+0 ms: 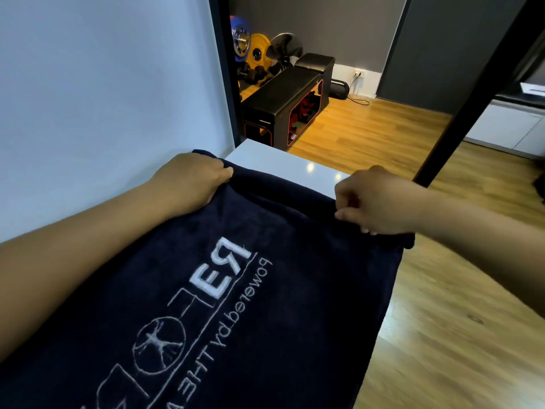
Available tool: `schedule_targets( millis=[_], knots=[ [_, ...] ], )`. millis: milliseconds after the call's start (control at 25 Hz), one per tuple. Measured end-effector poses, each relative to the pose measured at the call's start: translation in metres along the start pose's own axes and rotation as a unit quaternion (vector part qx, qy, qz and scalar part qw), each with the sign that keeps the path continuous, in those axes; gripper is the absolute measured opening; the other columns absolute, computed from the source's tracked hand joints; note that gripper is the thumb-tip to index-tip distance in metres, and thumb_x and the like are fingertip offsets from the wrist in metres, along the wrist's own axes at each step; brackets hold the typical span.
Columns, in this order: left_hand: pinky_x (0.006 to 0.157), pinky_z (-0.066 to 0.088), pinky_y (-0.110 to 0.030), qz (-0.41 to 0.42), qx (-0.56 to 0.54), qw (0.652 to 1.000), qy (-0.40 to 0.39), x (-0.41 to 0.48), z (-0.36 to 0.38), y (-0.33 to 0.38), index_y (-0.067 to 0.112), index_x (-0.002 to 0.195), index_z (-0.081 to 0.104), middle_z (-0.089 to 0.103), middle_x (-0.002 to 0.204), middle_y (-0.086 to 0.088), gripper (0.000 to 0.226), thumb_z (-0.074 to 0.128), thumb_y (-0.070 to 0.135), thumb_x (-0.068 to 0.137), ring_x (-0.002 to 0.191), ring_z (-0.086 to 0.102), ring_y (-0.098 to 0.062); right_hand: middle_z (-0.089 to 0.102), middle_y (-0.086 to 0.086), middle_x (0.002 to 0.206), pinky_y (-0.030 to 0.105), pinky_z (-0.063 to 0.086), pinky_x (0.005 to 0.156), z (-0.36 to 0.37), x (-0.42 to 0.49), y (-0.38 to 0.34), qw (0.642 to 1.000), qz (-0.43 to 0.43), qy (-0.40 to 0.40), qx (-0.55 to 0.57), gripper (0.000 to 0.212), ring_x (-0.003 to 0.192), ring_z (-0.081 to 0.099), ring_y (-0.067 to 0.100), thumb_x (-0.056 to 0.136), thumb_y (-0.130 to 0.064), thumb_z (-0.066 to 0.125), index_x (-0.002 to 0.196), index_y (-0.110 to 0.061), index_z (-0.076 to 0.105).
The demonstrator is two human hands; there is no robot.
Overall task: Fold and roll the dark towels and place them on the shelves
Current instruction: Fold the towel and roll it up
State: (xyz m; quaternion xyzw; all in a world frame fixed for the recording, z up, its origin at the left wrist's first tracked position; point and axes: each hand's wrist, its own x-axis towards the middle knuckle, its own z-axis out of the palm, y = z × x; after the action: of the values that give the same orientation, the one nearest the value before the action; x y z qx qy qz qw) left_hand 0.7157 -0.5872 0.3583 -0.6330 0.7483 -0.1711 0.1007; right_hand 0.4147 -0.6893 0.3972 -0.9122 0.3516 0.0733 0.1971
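Head view: the dark towel point(236, 290) lies spread on the white counter point(283, 163), left hand point(191, 178) gripping its eleven-o'clock corner, right hand point(374, 199) pinching its one-o'clock edge, so folding seems barely begun, with rolling and shelving left.

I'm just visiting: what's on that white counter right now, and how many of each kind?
Dark towel: 1
Hands: 2, the left hand and the right hand, each holding the towel's far edge
Total: 3 on the white counter
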Motion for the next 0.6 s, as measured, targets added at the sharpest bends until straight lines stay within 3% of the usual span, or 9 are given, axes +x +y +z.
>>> schedule_targets(
  millis=[80,120,200,320,480,600],
  knots=[
    [0.06,0.043,-0.034,-0.049,0.012,0.997,-0.059,0.018,-0.017,0.0,0.015,0.083,0.048,0.061,0.084,-0.008,0.019,0.049,0.024,0.099,0.078,0.06,-0.032,0.065,0.005,0.068,0.027,0.051,0.048,-0.008,0.013,0.008,0.981,0.069,-0.056,0.171,0.02,0.05,0.061,0.014,0.083,-0.022,0.077,0.084,-0.012,0.059],
    [0.062,0.042,-0.034,-0.04,0.037,0.995,-0.08,0.029,-0.024,0.001,0.018,0.084,0.045,0.061,0.089,-0.006,0.017,0.049,0.025,0.099,0.082,0.061,-0.03,0.062,0.006,0.071,0.025,0.047,0.046,-0.011,0.018,0.013,0.978,0.09,-0.081,0.167,0.026,0.05,0.056,0.014,0.078,-0.026,0.082,0.085,-0.013,0.06],
    [0.062,0.041,-0.034,0.0,0.095,0.99,-0.108,0.048,-0.036,0.007,0.018,0.098,0.051,0.059,0.097,-0.003,0.002,0.05,0.017,0.097,0.089,0.06,-0.026,0.062,0.001,0.084,0.027,0.045,0.052,-0.012,0.023,0.017,0.985,0.102,-0.1,0.098,0.04,0.063,0.055,0.016,0.07,-0.044,0.084,0.093,-0.022,0.061],
    [0.062,0.039,-0.033,0.061,0.136,0.982,-0.116,0.063,-0.036,0.007,0.023,0.123,0.054,0.05,0.103,0.001,0.029,0.051,0.014,0.096,0.1,0.053,-0.019,0.061,-0.007,0.102,0.031,0.049,0.073,-0.003,0.018,0.02,0.993,0.082,-0.063,0.05,0.044,0.087,0.059,0.014,0.073,-0.057,0.076,0.103,-0.029,0.058],
    [0.081,0.042,-0.032,0.113,0.169,0.975,-0.095,0.07,-0.029,0.005,0.021,0.113,0.056,0.056,0.105,0.002,0.019,0.049,0.013,0.097,0.1,0.049,-0.018,0.06,-0.005,0.102,0.035,0.053,0.08,0.011,0.01,0.013,0.993,0.079,-0.009,-0.086,0.042,0.092,0.059,0.02,0.081,-0.062,0.065,0.1,-0.027,0.054],
    [0.07,0.034,-0.034,0.05,0.133,0.989,-0.032,0.071,-0.021,0.014,0.011,0.103,0.055,0.056,0.097,-0.007,0.014,0.047,0.005,0.093,0.083,0.046,-0.023,0.058,-0.006,0.094,0.033,0.05,0.068,0.007,0.013,0.014,0.991,0.082,0.042,-0.093,0.036,0.084,0.057,0.02,0.083,-0.061,0.064,0.094,-0.029,0.051]
  ],
)
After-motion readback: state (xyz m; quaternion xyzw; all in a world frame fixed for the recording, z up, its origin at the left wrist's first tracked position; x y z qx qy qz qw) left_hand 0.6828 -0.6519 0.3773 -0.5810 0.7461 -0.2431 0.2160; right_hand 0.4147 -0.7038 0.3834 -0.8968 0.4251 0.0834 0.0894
